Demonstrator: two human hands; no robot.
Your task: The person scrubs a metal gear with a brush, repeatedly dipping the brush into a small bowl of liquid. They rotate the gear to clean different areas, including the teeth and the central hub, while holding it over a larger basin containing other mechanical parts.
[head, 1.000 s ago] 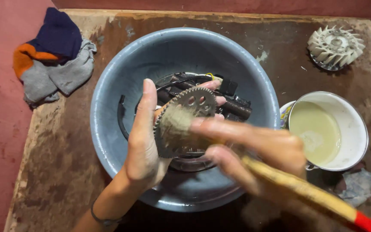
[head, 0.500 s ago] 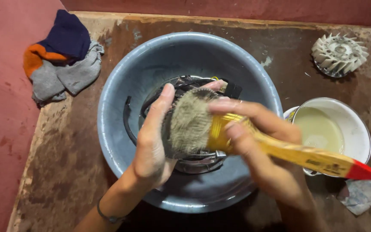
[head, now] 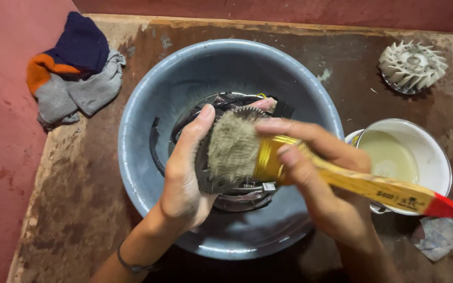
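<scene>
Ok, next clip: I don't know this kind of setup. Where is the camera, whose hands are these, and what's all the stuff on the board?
There is one picture, taken by a camera worn on a person's head, looking down at their own two bare hands. The left hand holds a toothed metal gear upright over a big grey basin. The right hand grips a paintbrush with a yellow handle and red tip, its bristles pressed flat against the gear. Dark machine parts lie in the basin. Everything sits on a worn wooden board. To the right stands a white pot of pale yellowish liquid, beyond it a white plastic fan wheel. A bundle of rags lies top left.
</scene>
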